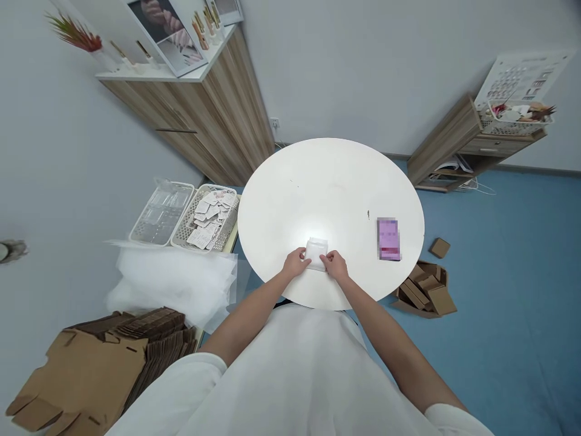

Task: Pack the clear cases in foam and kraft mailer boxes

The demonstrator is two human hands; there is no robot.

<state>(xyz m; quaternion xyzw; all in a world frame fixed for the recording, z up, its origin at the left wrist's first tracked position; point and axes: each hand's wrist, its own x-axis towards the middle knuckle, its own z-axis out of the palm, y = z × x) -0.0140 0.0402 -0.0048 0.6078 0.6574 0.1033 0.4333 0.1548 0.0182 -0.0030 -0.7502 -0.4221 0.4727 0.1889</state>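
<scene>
A small white wrapped packet (316,253) lies near the front edge of the round white table (331,175). My left hand (297,262) grips its left side, fingers closed on the edge. On the opposite side, my right hand (334,264) pinches the packet's right edge. The wrapping looks translucent; what is inside cannot be made out. To the right on the table lies a flat purple item (389,239), its surface pixelated.
Left of the table are a basket of white cards (230,229), a clear-plastic tray (135,233), translucent sheets (172,281) and stacked flat cardboard (91,375). An open carton of cardboard boxes (426,290) and a small brown box (440,247) sit on the floor at right.
</scene>
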